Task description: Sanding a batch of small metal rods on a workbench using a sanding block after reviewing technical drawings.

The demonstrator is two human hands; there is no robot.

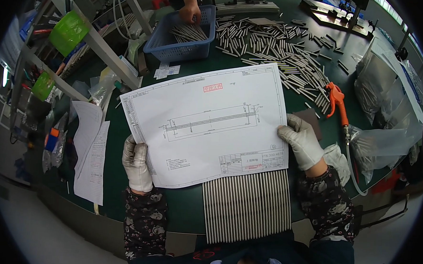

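A large white technical drawing sheet [206,146] is stretched between my two gloved hands, tilted with its right side higher. It shows a long thin shaft and a red stamp. My left hand [136,164] pinches its left edge near the lower corner. On the right edge my right hand [303,142] grips the paper between thumb and fingers. Both hands wear white gloves and dark patterned sleeves. Below the sheet lies a row of long metal rods [248,208], side by side at the table's near edge; the paper covers their far ends.
Many short metal pins [292,59] are strewn over the green table [178,216]. Another person's hand [190,12] reaches into a blue basket [177,49] of rods. An orange air gun [336,102], bagged parts [374,92] and a white glove [336,162] lie right; papers [90,159] hang left.
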